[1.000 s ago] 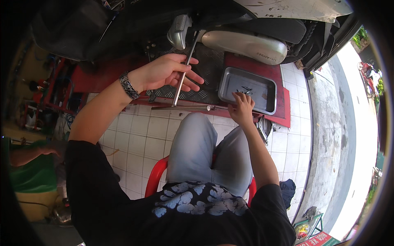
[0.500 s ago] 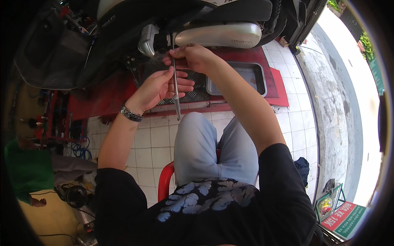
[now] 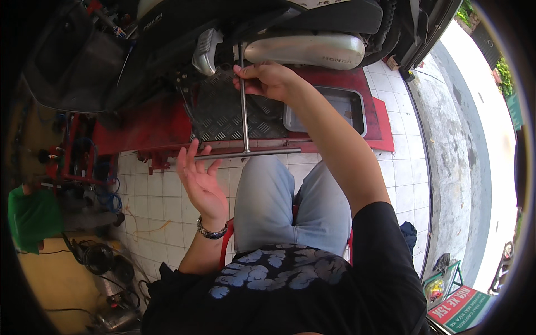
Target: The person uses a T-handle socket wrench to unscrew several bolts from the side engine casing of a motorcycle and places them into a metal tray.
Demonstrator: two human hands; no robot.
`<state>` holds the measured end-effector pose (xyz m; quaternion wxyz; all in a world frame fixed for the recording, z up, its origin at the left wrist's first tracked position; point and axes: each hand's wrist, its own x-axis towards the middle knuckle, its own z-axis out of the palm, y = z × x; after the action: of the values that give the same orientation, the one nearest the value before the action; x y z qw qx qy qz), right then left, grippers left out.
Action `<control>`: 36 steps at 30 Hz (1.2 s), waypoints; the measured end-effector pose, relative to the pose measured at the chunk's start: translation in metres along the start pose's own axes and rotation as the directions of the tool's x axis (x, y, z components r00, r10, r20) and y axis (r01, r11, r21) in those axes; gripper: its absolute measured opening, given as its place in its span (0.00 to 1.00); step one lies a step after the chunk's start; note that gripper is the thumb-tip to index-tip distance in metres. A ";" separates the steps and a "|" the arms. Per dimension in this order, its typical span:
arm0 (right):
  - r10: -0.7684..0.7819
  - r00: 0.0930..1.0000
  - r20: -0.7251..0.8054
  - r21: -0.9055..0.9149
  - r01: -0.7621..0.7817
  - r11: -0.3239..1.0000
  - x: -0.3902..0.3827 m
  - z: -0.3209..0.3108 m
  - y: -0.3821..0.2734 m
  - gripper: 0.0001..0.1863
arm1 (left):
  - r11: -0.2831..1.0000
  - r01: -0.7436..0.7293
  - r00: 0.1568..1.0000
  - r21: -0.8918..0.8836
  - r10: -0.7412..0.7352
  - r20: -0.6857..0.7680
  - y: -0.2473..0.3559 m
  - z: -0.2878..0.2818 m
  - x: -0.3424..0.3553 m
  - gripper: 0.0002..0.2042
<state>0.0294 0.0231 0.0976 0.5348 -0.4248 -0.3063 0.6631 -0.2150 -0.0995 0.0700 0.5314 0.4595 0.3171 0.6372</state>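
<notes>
My right hand [image 3: 268, 80] grips the upper shaft of a long metal T-handle wrench [image 3: 244, 117]. The shaft runs up under a motorcycle's silver exhaust [image 3: 304, 49]; its crossbar [image 3: 245, 152] lies level just above my knees. My left hand [image 3: 200, 180] is open with fingers spread, palm up, just below the crossbar's left end and not gripping it. A bracelet sits on that wrist. I sit on a red stool [image 3: 229, 234] in grey trousers.
The motorcycle stands on a red lift platform [image 3: 145, 125] with a checker-plate panel [image 3: 223, 114]. A shallow metal tray [image 3: 349, 109] rests on the platform to the right. Tools and cables lie on the tiled floor [image 3: 148, 206] at left. A concrete pavement [image 3: 458, 139] runs along the right.
My left hand has let go of the wrench and dropped below the crossbar, now open. My right hand stays on the upper shaft. The view shifted left.
</notes>
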 end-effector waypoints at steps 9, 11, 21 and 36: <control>0.008 1.000 0.001 -0.096 -0.008 0.995 0.004 0.003 -0.008 0.10 | 0.487 -0.107 0.540 0.867 -0.704 0.462 0.047 0.042 0.137 0.21; 0.013 1.000 0.010 -0.087 -0.012 0.996 0.008 0.001 -0.005 0.10 | 0.471 -0.030 0.411 0.882 -0.799 0.440 0.040 0.065 0.138 0.19; -0.070 0.997 -0.038 -0.019 0.069 0.997 -0.012 -0.002 -0.019 0.12 | 0.657 0.514 0.255 0.551 -0.731 0.633 0.022 0.072 0.134 0.15; 0.013 1.000 0.022 -0.040 -0.012 0.999 0.004 -0.005 -0.010 0.10 | 0.508 0.081 0.209 0.857 -0.850 0.484 0.020 0.075 0.161 0.17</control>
<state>0.0376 0.0287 0.1031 0.5185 -0.4300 -0.3228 0.6649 -0.1551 0.0454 0.1560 0.5826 0.7392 0.3228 -0.0999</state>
